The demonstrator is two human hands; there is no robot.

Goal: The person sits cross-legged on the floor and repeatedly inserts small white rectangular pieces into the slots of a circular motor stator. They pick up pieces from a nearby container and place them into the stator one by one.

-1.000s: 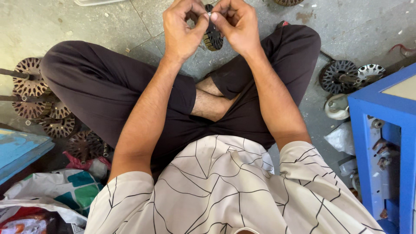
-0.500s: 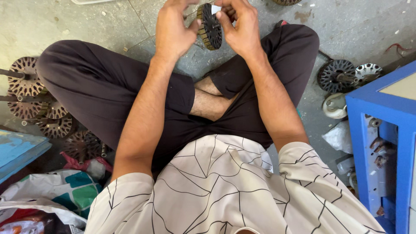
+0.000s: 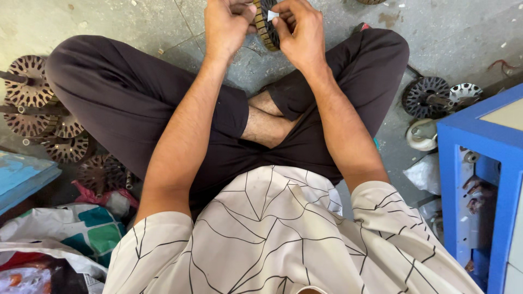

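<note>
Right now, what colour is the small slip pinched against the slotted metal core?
White; the slip sits between both hands on the dark slotted core, head view.

Lighting is even, diffuse and bright enough across the head view; its source cannot be determined. No hard shadows fall on the concrete floor [image 3: 136,22]; only soft shading lies under the crossed legs and around the slotted metal discs [image 3: 32,103] at the frame's left. No glare or burnt-out highlights noted. Focus is sharp on the forearms and patterned shirt [image 3: 272,234]. The blue cabinet [image 3: 479,179] leans slightly, indicating mild wide-angle distortion at the edge. The hands are cropped at the top.
</note>
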